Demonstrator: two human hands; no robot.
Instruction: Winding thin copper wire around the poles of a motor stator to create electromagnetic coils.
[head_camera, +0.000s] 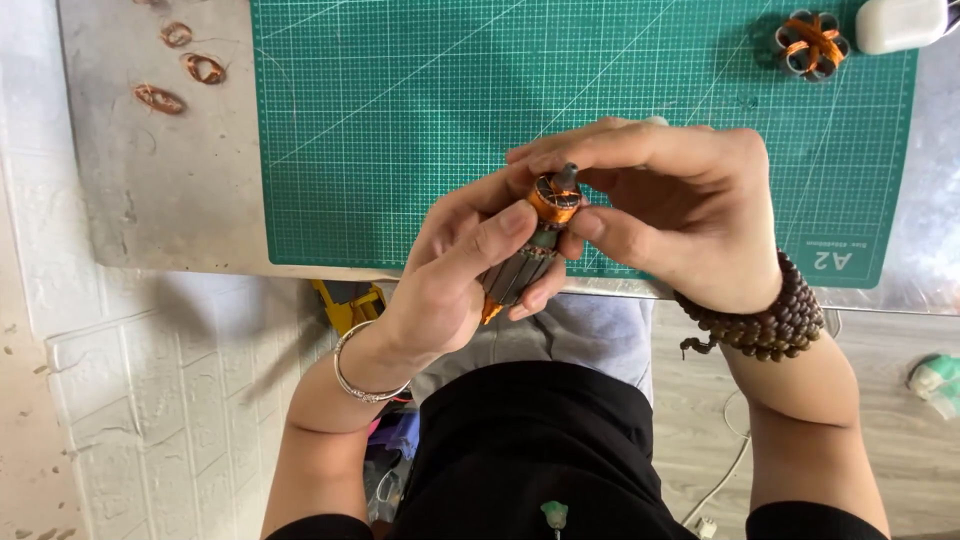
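My left hand (455, 270) grips a small motor armature (530, 255), a dark slotted cylinder with an orange copper collar and a short grey shaft at its top end. My right hand (670, 215) closes around the top of the armature from the right, thumb and fingers pinching near the copper collar and shaft. Both hands hold it above the near edge of a green cutting mat (480, 110). A silver bangle circles my left wrist and a brown bead bracelet my right.
The mat lies on a grey metal tabletop (160, 190). Three loose copper wire coils (190, 68) lie at the table's far left. A second wound core (812, 44) and a white box (900, 24) sit at the mat's far right. A yellow object (345, 300) shows below the table edge.
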